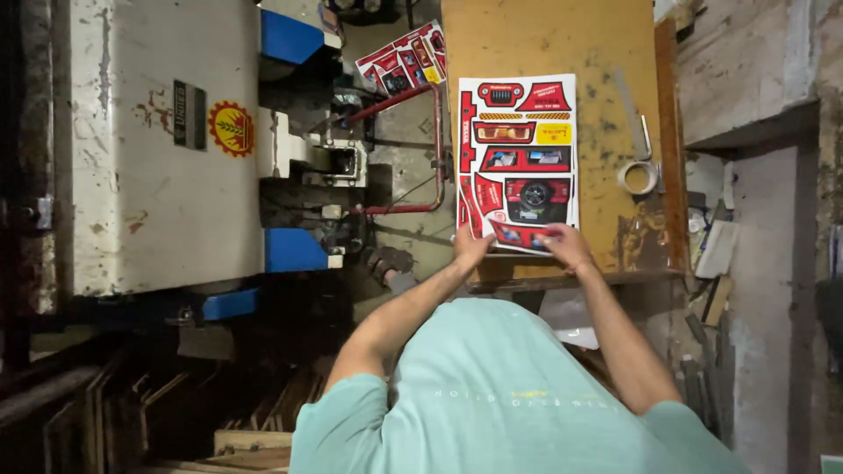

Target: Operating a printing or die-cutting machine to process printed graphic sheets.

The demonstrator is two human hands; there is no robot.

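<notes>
A stack of printed cardboard sheets [518, 149] with red, black and yellow toy-car shapes lies on a worn wooden table [544, 44]. My left hand [469, 246] grips the near left corner of the top sheet. My right hand [566, 244] holds the near right edge of the same sheet, which lifts slightly at that edge. Both forearms reach out from a light green shirt.
A large white and blue press machine [158, 149] stands to the left, with a red pipe frame [413, 149]. More printed sheets [406, 57] lie beyond it. A roll of tape [638, 175] sits on the table's right side. Wooden boards are stacked at lower left.
</notes>
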